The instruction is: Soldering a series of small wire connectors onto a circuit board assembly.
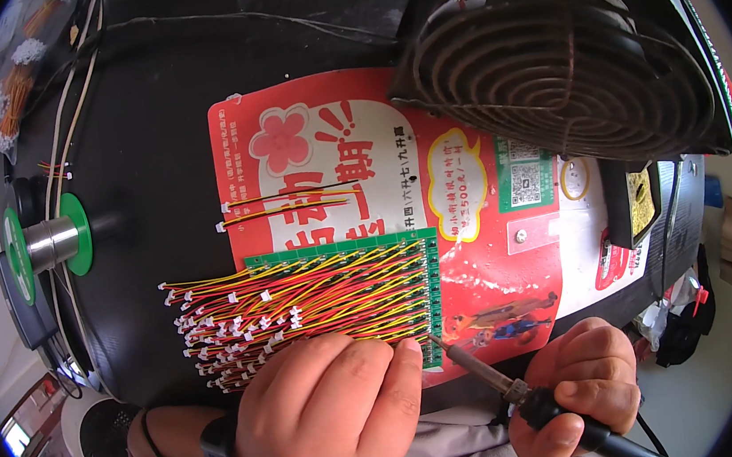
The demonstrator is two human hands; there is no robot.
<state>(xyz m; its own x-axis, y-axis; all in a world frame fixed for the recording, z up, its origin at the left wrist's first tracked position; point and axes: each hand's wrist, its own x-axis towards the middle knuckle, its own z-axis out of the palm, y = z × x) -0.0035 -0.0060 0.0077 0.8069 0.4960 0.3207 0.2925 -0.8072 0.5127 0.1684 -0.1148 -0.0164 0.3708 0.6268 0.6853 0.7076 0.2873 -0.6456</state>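
My right hand (580, 393) is wrapped around the black handle of a soldering iron (479, 368). Its tip points up and left, at the lower right part of a green circuit board panel (332, 248). Over the board's lower edge, my left hand (332, 415) is closed, thumb and forefinger pinched on a thin wire beside the iron's tip; the wire's very end is too small to make out. Rows of red, black and yellow wires (346, 297) run across the panel, their white connectors (242, 326) bunched past its left side. My left hand hides the panel's lower left part.
Under the panel lies a red and white printed sheet (496, 277), with two loose wire leads (291, 199) on it. A dark fan with a ring grille (554, 66) stands at upper right. A solder spool (51, 244) and cables are at left, near a bag of wires (16, 82).
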